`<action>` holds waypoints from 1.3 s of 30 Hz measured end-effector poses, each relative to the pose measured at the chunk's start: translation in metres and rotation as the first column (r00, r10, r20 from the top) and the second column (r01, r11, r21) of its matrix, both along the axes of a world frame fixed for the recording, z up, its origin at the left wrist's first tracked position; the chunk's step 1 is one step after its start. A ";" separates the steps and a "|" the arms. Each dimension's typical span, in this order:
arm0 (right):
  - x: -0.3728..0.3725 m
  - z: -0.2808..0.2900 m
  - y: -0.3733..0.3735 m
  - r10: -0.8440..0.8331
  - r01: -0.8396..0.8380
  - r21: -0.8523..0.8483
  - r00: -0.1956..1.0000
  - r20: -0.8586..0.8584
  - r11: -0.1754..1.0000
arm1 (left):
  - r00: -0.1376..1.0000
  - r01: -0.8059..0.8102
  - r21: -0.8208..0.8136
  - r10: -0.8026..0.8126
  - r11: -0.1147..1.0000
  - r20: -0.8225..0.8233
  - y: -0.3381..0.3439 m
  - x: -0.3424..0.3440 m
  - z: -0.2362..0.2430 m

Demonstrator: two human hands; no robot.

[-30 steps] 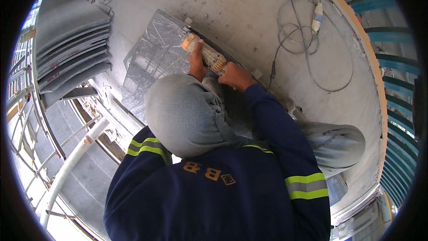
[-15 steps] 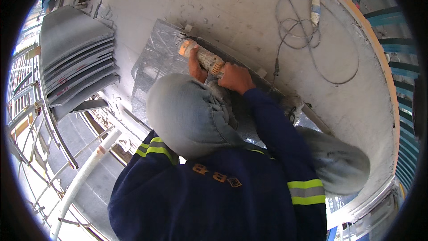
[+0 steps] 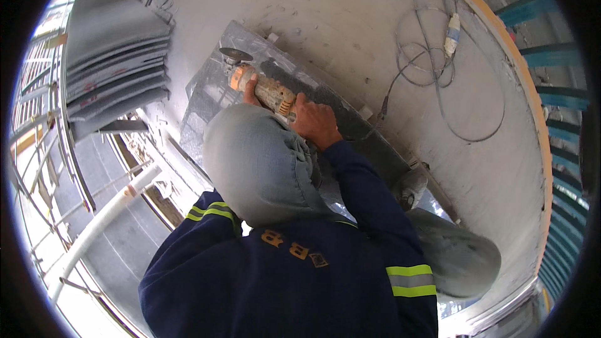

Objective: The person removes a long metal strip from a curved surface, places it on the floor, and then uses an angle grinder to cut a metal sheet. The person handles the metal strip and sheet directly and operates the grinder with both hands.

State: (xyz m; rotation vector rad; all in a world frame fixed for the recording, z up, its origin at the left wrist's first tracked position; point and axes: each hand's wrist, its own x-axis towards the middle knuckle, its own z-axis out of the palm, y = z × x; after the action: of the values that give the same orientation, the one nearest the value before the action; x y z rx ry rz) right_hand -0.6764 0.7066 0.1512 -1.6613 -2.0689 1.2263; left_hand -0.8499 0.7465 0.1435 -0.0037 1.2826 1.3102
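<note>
Both of my hands hold a dusty angle grinder (image 3: 273,95) with an orange collar and a vented rear end. My left hand (image 3: 250,92) is wrapped round its front part, partly hidden behind my bent knee. At the rear end, my right hand (image 3: 315,122) grips the body. The thin dark grinding disc (image 3: 236,54) stands out past the grinder's head, tilted above a dark grey slab (image 3: 350,126). Whether the disc touches the slab, I cannot tell. Dust and pale streaks mark the slab's left part.
A stack of grey slabs (image 3: 119,56) stands on the left beside scaffold tubes (image 3: 109,222). On the dusty concrete floor lies a looped cable (image 3: 432,69) with a white and blue connector (image 3: 452,34). An orange edge (image 3: 543,150) and teal bars (image 3: 551,56) run along the right.
Both hands have moved the grinder leftward, back from the slab's far edge. Its disc, hidden before, now shows. The view has shifted slightly.
</note>
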 end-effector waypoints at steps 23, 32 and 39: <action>0.070 0.037 -0.045 0.101 -0.095 -0.096 0.993 0.056 0.991 | 0.994 0.016 0.047 -0.010 0.999 -0.113 -0.059 0.074 0.015; 0.061 -0.042 -0.060 0.065 -0.064 -0.007 0.997 0.032 0.998 | 0.985 0.041 0.136 -0.017 0.990 -0.173 -0.060 0.077 -0.043; 0.051 -0.052 -0.035 0.027 -0.025 -0.034 0.998 0.059 0.999 | 0.984 0.066 0.226 -0.026 0.972 -0.178 -0.032 0.071 -0.059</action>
State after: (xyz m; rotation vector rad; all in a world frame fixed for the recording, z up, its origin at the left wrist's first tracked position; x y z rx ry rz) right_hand -0.6253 0.6720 0.0997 -1.7106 -2.1226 1.2410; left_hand -0.7794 0.7147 0.0850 0.3095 1.2607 1.4375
